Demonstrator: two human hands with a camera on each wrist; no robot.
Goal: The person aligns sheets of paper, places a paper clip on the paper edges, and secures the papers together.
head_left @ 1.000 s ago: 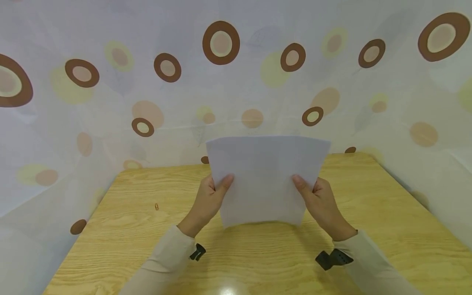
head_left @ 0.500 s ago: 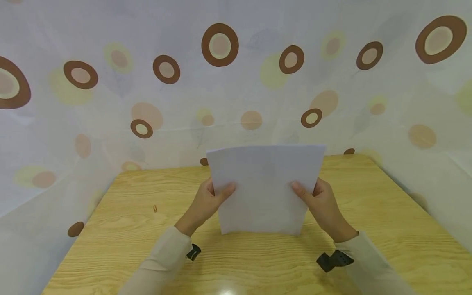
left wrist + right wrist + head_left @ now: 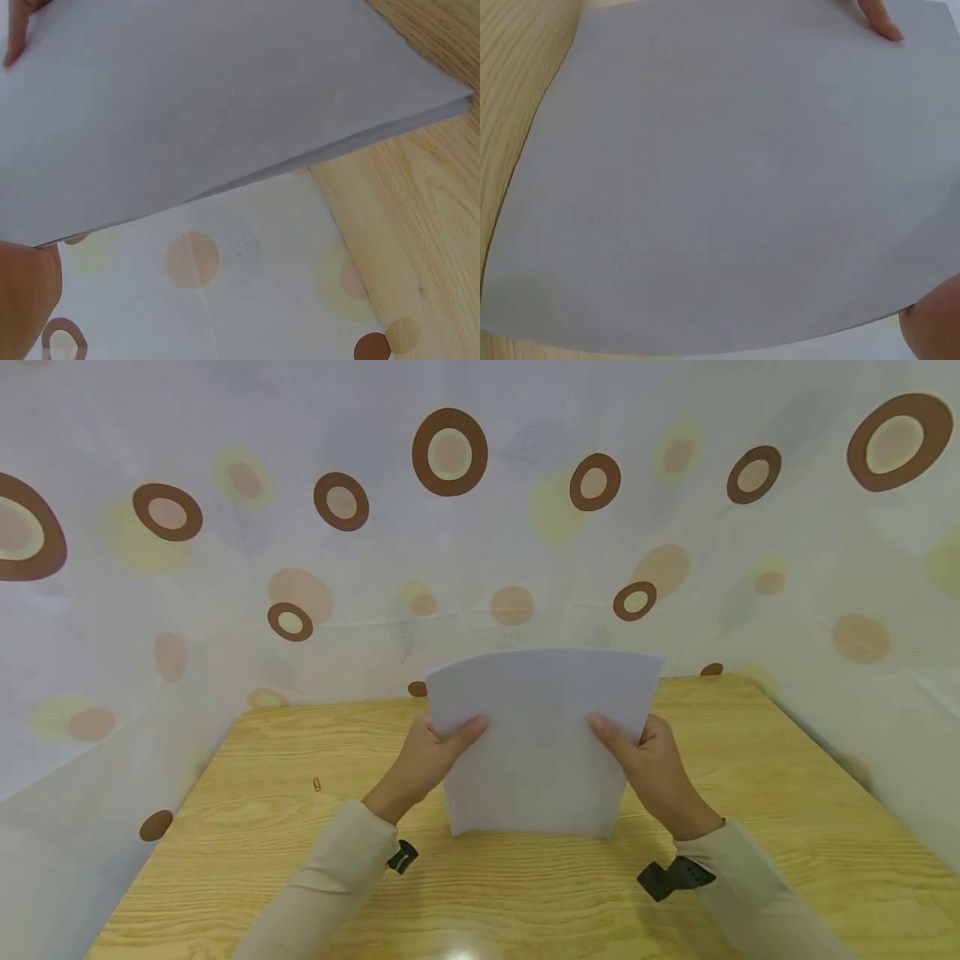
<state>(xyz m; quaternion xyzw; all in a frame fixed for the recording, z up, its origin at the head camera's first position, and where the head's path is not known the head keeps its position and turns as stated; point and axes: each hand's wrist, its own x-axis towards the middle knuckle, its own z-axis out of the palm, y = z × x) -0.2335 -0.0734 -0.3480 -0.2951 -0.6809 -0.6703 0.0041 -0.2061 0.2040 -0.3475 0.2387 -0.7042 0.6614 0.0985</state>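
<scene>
Crossing the near side of the table [image 3: 495, 893] are 2 pale sleeves [image 3: 330, 868], with a black strap [image 3: 675, 877] showing at each cuff. Just past them, the left hand [image 3: 420, 760] and right hand [image 3: 663, 772] grip the paper [image 3: 536, 760] by its left and right edges, 1 thumb across the near face on each side, the other fingers mostly hidden behind. The paper is raised, its upper edge bowed; whether its lower edge touches wood I cannot tell. Its edge looks layered from the left wrist. Left of the left hand, 1 orange clip [image 3: 317, 785] lies apart. Farthest stands a white cloth [image 3: 495, 560] with brown rings.
</scene>
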